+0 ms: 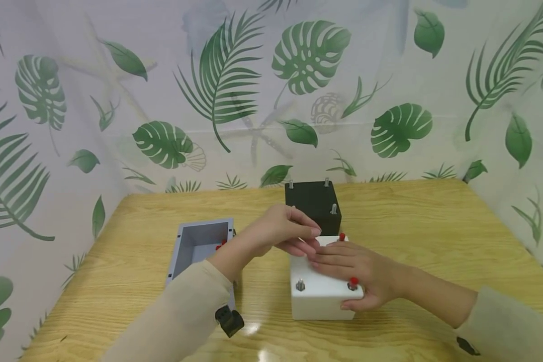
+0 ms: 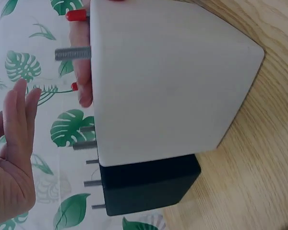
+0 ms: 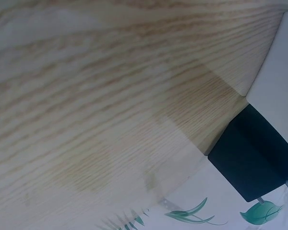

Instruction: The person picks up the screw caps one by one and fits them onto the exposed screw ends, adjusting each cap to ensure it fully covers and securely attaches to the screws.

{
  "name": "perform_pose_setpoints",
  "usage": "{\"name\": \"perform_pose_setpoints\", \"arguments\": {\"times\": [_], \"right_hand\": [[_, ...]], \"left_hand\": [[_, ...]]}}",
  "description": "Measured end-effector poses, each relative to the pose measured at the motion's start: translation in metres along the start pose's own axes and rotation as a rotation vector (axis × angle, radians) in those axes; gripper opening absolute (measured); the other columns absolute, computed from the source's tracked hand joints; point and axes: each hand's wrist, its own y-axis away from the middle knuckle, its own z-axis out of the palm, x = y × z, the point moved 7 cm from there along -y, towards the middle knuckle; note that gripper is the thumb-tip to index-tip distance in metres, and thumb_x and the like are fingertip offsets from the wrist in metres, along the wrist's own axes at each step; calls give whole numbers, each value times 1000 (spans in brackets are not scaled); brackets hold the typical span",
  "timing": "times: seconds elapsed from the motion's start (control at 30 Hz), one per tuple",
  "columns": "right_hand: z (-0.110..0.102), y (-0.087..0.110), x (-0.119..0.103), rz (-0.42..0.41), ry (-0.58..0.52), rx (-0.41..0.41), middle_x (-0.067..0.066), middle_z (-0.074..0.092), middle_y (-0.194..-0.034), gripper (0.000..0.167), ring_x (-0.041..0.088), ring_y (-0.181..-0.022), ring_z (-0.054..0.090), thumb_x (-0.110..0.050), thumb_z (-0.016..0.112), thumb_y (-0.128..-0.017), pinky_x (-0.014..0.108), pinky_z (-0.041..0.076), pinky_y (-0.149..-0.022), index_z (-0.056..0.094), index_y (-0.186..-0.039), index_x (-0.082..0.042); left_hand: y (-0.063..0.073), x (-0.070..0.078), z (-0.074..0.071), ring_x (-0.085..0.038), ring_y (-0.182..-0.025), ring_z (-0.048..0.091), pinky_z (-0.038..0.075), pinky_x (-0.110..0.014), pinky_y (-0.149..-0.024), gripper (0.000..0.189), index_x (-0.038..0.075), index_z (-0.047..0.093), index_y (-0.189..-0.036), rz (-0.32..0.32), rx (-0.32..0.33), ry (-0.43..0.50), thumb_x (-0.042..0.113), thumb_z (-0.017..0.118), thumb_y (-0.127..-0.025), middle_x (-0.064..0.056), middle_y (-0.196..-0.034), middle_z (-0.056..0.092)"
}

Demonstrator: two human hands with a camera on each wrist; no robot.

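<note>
A white block stands on the table with metal threaded posts on top. One red cap covers its near right post, another red cap the far right one. The near left post is bare metal. My right hand rests on the block, fingers laid along its top, thumb at the right front edge. Above the far left of the block hovers my left hand, fingers loosely extended. In the left wrist view this left hand is apart from the posts, nothing visible in it.
Behind the white block stands a black block with bare metal posts. To the left is an open grey box with red caps inside, partly hidden by my left arm. A leaf-patterned cloth hangs behind the wooden table.
</note>
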Motion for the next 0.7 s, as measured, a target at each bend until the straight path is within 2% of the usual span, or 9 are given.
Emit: {"name": "perform_pose_setpoints", "arguments": {"times": [0.2, 0.43, 0.7], "right_hand": [[1, -2, 0, 9, -11, 0, 13, 49, -140, 66, 27, -130, 45, -47, 55, -89, 29, 24, -115, 50, -134, 1], [4, -1, 1, 16, -4, 0, 12, 49, -140, 67, 26, -130, 45, -47, 55, -88, 28, 23, -115, 50, -134, 0], [2, -1, 2, 26, -6, -9, 12, 49, -140, 67, 24, -131, 43, -44, 59, -86, 28, 22, -115, 49, -135, 0]], "left_hand": [[9, -5, -21, -9, -62, 67, 58, -26, -61, 24, -4, 65, -111, -17, 73, 25, 7, 64, -90, -15, -89, 72], [17, -17, -46, -12, -63, 69, 58, -28, -61, 27, -3, 64, -114, -37, 198, 115, 8, 66, -88, -16, -88, 72], [28, -24, -73, -13, -66, 70, 58, -25, -62, 28, -2, 63, -115, -20, 250, 156, 9, 65, -89, -13, -89, 72]]}}
